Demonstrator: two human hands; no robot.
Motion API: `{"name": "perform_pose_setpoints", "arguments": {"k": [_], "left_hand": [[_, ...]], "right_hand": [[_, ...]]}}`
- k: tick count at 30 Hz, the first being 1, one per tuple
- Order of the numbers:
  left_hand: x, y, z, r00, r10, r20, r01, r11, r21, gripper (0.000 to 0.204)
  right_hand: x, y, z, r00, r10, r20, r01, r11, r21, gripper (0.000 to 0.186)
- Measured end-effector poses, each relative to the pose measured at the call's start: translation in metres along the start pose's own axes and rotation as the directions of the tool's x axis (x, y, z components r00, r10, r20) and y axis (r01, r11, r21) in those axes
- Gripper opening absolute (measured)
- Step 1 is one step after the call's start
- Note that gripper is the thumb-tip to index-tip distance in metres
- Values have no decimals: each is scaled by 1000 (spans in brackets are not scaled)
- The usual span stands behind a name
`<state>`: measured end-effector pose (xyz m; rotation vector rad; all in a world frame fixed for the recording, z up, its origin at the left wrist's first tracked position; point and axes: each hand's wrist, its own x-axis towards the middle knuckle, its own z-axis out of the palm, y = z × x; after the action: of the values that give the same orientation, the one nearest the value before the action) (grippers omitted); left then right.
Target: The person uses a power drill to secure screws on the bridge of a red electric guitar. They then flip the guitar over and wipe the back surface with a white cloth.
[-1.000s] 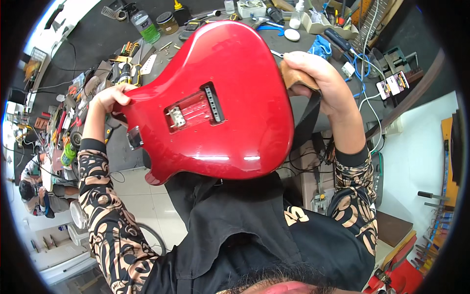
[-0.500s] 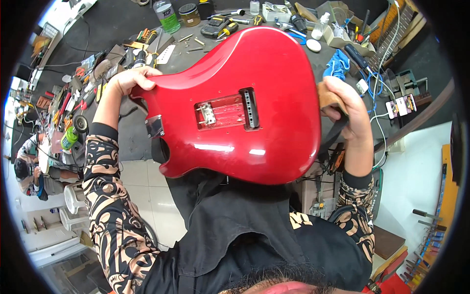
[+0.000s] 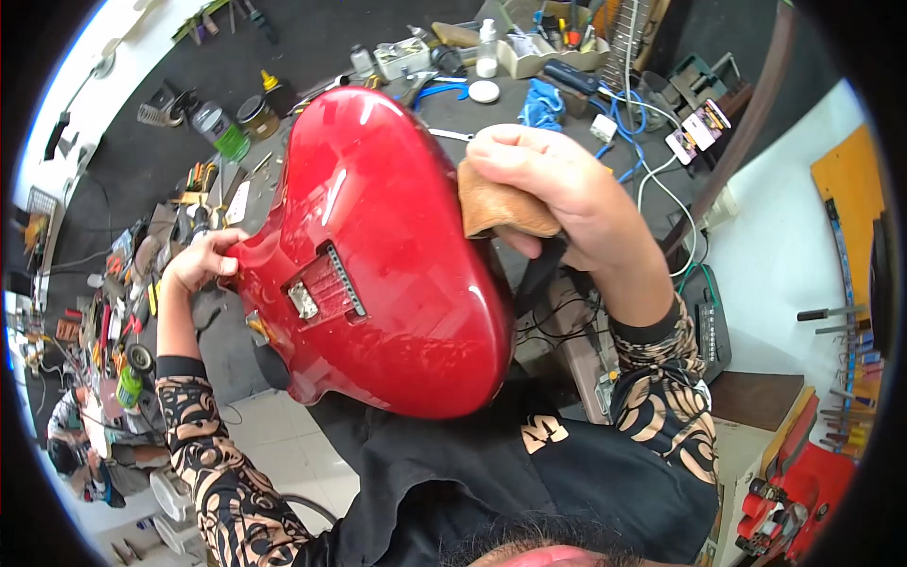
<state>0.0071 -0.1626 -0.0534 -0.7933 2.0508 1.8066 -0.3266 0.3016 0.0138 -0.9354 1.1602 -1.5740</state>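
I'd call this wiping the red guitar body (image 3: pixel 406 227)!
Left hand (image 3: pixel 197 264) grips its horn (image 3: pixel 249 259), right hand (image 3: pixel 567 184) pinches tan cloth (image 3: pixel 496 198); next stroke wants steadiness.

The person wears a black, long-sleeved fabric top (image 3: pixel 628 491) whose plain dark chest carries a bold, angular tan printed mark (image 3: pixel 544 434). The left sleeve (image 3: pixel 222 472) and the right sleeve (image 3: pixel 666 406) are covered in swirling tan curves, loops and rounded strokes on a black ground. Each ends partway down the forearm in a solid black band, the left cuff (image 3: pixel 179 367) and the right cuff (image 3: pixel 652 328). Over the top lies a matte black cloth apron (image 3: pixel 439 449), creased, with a curved upper edge. The left hand (image 3: pixel 198 265) and the right hand (image 3: pixel 567 194) are bare.
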Motion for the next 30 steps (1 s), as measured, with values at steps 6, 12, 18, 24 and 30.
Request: {"name": "perform_pose_setpoints", "arguments": {"k": [6, 12, 18, 24, 30], "left_hand": [[17, 61, 52, 943, 231, -240, -189, 964, 185, 54], [58, 218, 235, 397, 913, 97, -501, 127, 856, 28], [61, 232, 251, 524, 781, 339, -444, -89, 892, 25], [52, 209, 207, 484, 872, 81, -361, 115, 925, 42], [10, 244, 201, 509, 827, 241, -420, -6, 908, 50]], "right_hand": [[16, 23, -25, 998, -39, 51, 35, 995, 89, 31], [18, 21, -26, 997, -42, -61, 48, 993, 107, 33], [24, 33, -15, 978, -203, 43, 205, 978, -39, 42], [83, 91, -16, 625, -774, 99, 759, 574, -308, 37], [76, 127, -6, 965, -207, 159, 248, 916, -316, 24]]}}
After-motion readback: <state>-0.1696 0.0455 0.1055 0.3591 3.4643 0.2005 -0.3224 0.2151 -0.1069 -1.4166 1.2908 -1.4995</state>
